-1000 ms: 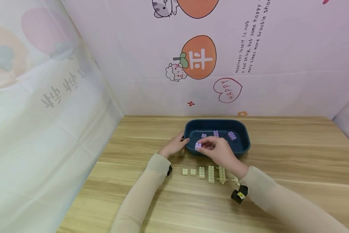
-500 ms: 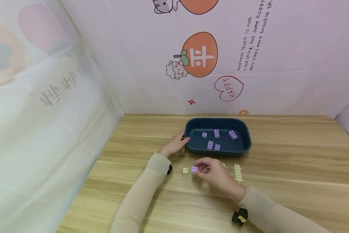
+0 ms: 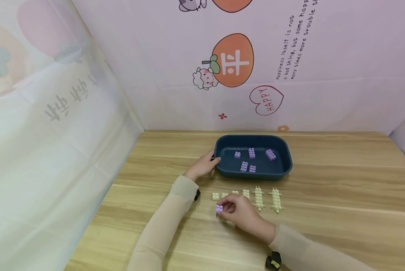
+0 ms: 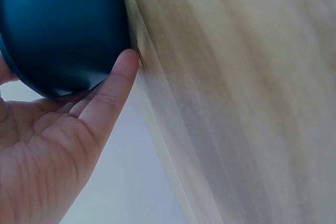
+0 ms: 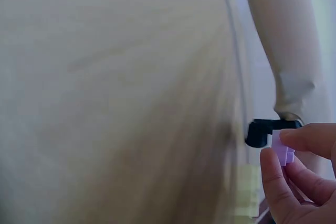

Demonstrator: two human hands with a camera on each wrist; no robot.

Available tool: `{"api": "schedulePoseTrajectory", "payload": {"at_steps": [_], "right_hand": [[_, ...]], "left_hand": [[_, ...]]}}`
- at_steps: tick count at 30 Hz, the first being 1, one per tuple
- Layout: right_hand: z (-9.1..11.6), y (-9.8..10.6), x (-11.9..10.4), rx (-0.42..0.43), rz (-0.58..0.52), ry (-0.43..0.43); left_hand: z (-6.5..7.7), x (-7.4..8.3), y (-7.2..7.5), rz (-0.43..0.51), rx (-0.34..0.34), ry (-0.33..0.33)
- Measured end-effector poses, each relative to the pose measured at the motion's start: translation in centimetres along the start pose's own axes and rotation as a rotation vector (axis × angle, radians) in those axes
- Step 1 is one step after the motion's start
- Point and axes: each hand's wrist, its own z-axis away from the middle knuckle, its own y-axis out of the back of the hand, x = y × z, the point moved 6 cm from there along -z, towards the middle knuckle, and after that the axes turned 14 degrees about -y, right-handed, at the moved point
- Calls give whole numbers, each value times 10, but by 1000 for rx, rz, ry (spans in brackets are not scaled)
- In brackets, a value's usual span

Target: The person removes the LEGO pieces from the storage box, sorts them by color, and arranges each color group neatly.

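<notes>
My right hand (image 3: 243, 214) pinches a small purple toy brick (image 3: 219, 208) between thumb and fingers, close over the table and just in front of a row of cream bricks. In the right wrist view the same purple brick (image 5: 283, 146) shows between the fingertips. My left hand (image 3: 203, 165) holds the left end of a dark blue bin (image 3: 256, 176), its thumb over the rim. The left wrist view has the fingers (image 4: 118, 77) lying along the bin's outer wall (image 4: 68, 24). Several purple bricks (image 3: 252, 153) lie loose inside the bin.
The row has a small cream brick (image 3: 215, 196) at its left, others partly hidden behind my right hand, and two long cream pieces with side pegs (image 3: 258, 198) at its right. Behind the wooden table (image 3: 341, 180) hangs a printed cloth (image 3: 175, 101).
My right hand has brought the purple brick out from over the bin, toward me and slightly left, to in front of the cream row. The left hand has stayed on the bin.
</notes>
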Motion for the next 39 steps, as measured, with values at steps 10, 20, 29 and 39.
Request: {"api": "schedulePoseTrajectory", "payload": {"at_steps": [10,20,29,39], "right_hand": [[1,-10,6,-39,-23,-16],[0,-18,7,-61,-11,-17],[-1,-24,7,-13,66,7],[1,-24,5,-18,56,2]], "left_hand": [[1,1,1,9,3,4],[1,-1,0,20,5,7],[1,-1,0,13,-2,3],[1,0,1,26,-3,12]]}}
